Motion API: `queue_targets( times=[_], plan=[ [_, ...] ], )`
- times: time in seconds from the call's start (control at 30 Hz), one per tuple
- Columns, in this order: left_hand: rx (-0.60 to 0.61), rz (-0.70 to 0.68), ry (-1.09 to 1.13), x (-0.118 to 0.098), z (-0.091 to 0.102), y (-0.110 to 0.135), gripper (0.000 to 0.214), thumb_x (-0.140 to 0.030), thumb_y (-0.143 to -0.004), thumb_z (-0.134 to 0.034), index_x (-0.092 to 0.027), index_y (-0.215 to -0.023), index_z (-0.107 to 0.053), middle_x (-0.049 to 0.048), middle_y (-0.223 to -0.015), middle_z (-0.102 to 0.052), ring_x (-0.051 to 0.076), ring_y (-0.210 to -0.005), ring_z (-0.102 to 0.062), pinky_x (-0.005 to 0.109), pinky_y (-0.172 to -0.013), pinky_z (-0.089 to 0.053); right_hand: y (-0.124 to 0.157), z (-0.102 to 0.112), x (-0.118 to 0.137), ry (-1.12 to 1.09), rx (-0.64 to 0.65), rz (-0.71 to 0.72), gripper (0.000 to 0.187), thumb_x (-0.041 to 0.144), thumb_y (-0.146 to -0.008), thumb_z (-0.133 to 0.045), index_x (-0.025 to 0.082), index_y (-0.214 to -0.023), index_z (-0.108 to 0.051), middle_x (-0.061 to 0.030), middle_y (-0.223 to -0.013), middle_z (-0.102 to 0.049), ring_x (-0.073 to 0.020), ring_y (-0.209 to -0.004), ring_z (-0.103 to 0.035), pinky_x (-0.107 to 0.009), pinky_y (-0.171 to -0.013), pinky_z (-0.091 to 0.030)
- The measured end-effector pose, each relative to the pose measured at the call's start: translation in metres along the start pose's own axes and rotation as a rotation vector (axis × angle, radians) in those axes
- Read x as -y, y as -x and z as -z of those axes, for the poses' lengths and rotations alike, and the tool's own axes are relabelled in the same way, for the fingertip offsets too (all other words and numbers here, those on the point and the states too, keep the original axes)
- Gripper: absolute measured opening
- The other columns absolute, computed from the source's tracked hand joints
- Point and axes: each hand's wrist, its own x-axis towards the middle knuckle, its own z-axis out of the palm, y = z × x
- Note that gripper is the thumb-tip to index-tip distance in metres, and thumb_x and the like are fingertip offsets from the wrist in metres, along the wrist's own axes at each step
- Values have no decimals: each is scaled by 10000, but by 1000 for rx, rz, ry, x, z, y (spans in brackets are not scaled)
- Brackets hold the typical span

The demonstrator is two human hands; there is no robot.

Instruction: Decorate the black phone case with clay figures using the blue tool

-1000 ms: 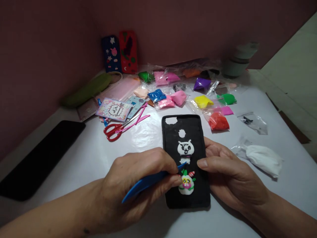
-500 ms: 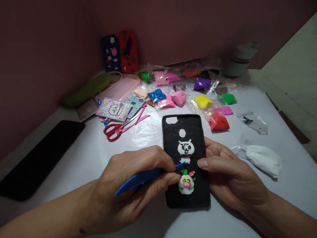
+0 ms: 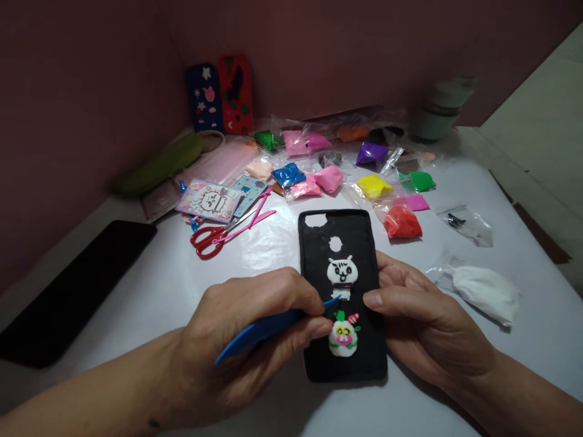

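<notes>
A black phone case (image 3: pixel 319 358) lies in front of me, its camera cutout at the far left corner. My right hand (image 3: pixel 428 315) grips the case's right edge, thumb on top and fingers underneath. In a pinch, my left hand (image 3: pixel 259 334) holds a blue clay modelling tool (image 3: pixel 259 331). The tool's pointed tip is at the small white body of a white clay figure (image 3: pixel 342 271) with black facial lines. Nearer to me on the case sits a second white clay figure (image 3: pixel 342 349) with yellow, pink and green parts.
Bags of coloured clay, such as a red one (image 3: pixel 403 223), spread across the back. White clay (image 3: pixel 485 294) lies at the right. Red-handled scissors (image 3: pixel 212 241), a pink tool, and cards (image 3: pixel 212 200) are left of centre. A black phone-like slab (image 3: pixel 77 291) lies far left. Two decorated cases (image 3: pixel 235 97) lean on the wall.
The rear end of the blue modelling tool has shifted very slightly right and down with my left hand. My right hand and the case look the same.
</notes>
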Motion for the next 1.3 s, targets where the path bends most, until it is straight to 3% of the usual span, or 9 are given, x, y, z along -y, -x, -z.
queue_targets(
  times=[0.6,0.8,1.07,1.3],
  plan=[
    [-67,-16,50,3,-1,0,33,-159,-866,-603,-182,-871,-627,-33,-751,-660,55,-630,-614,99,-600,-475,0,1,1,6,7,15,335,65,-693,-626,179,-1005,-664,-44,-841,-690,-165,-723,-619,-304,-723,-500],
    [-19,7,-7,-1,1,-2,42,-138,-845,-629,-177,-861,-627,-37,-743,-664,50,-629,-619,92,-601,-470,1,0,3,6,-16,15,335,56,-692,-616,174,-1002,-664,-48,-847,-697,-174,-765,-628,-312,-766,-492],
    [-49,-27,-4,-2,0,-3,32,-119,-830,-632,-150,-823,-634,-25,-707,-658,51,-591,-602,97,-564,-458,0,0,1,-8,43,20,347,43,-729,-578,165,-1045,-654,-74,-901,-714,-184,-802,-649,-325,-792,-494],
    [-40,-24,-24,0,-1,-2,30,-127,-844,-621,-153,-830,-626,-28,-708,-649,56,-600,-604,108,-570,-460,0,-1,2,-12,12,22,328,42,-708,-605,154,-1011,-662,-56,-838,-695,-164,-735,-629,-310,-751,-498]
  ],
)
